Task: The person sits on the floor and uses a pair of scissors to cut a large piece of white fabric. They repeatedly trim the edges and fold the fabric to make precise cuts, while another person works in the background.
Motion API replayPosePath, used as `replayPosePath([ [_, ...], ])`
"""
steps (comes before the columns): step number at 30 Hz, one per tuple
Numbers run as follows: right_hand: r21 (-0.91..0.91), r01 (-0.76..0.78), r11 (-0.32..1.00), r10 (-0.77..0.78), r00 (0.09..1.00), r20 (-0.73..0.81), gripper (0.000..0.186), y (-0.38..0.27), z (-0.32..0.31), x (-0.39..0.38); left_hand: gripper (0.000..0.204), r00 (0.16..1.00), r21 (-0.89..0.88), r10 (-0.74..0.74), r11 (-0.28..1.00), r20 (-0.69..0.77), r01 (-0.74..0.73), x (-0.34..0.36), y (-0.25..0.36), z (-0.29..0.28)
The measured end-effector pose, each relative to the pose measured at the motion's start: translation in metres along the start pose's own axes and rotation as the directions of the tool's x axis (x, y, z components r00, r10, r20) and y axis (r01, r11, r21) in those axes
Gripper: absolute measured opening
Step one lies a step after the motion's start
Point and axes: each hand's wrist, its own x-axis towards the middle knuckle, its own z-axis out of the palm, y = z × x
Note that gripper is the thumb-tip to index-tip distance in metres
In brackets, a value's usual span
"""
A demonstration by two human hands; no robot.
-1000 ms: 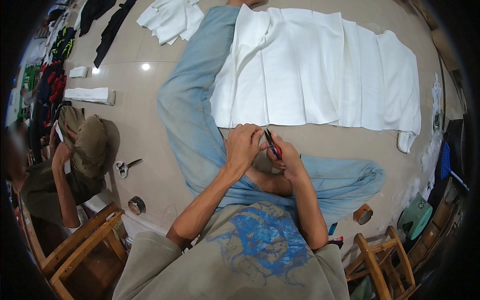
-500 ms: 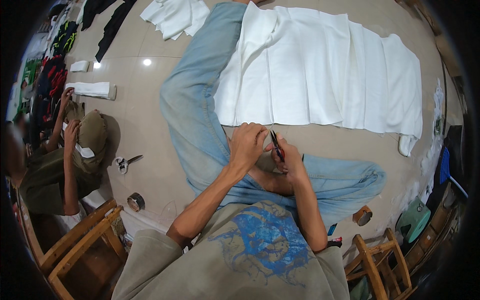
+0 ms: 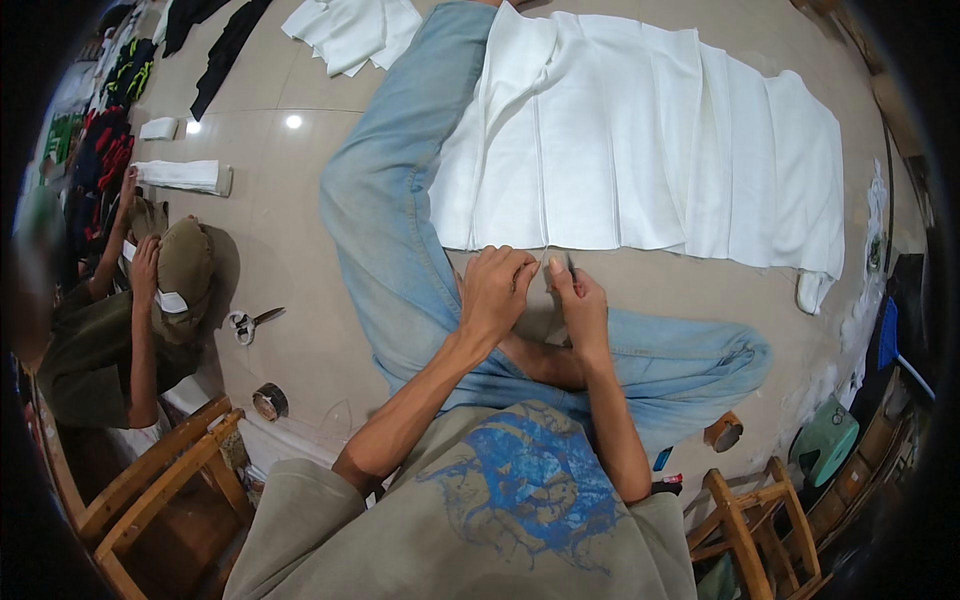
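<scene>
A long piece of white fabric (image 3: 590, 150) lies spread across the floor, with lengthwise seams or folds and its near edge just beyond my hands. At that edge my left hand (image 3: 495, 292) is closed in a pinch on a thin thread (image 3: 543, 256) that hangs from a seam. Close on its right, my right hand (image 3: 583, 308) has its thumb up by the thread. It is closed around small dark thread snips (image 3: 571, 263), mostly hidden behind the fingers.
My jeans-clad legs (image 3: 375, 190) frame the work area. Scissors (image 3: 245, 325) and a tape roll (image 3: 270, 402) lie at left, near another person's arm (image 3: 142, 330). Another tape roll (image 3: 724, 432) and a wooden stool (image 3: 755, 520) stand at right. More white fabric (image 3: 355, 30) lies far off.
My right hand has turned, so the snips' blades, plainly visible before, are now mostly behind the fingers, and its thumb has come up beside the thread. My left hand has hardly moved.
</scene>
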Motion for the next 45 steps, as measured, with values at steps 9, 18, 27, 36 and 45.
replayPosePath([
  [9,0.440,-0.230,0.868,0.149,0.966,0.210,0.028,-0.011,0.002,0.016,0.006,0.999,-0.013,-0.005,1.000,-0.036,0.004,0.001,-0.001,0.001],
  [18,0.787,-0.243,0.568,0.096,0.968,0.230,0.039,-0.004,-0.079,0.059,0.006,0.999,-0.011,-0.024,1.000,0.029,0.025,-0.004,-0.005,0.001],
  [27,0.334,-0.167,0.928,0.133,0.984,0.123,0.053,0.000,-0.048,-0.011,0.007,0.999,0.015,-0.027,1.000,0.030,0.027,-0.007,-0.004,0.003],
  [36,0.202,-0.341,0.918,0.227,0.870,0.438,0.054,-0.022,-0.030,0.017,0.007,0.998,-0.010,-0.016,1.000,0.061,0.017,-0.005,-0.004,0.001],
  [45,0.236,-0.342,0.910,0.206,0.864,0.459,0.053,-0.018,-0.028,0.028,0.006,0.997,0.003,-0.023,1.000,0.077,0.023,-0.006,-0.005,0.002],
])
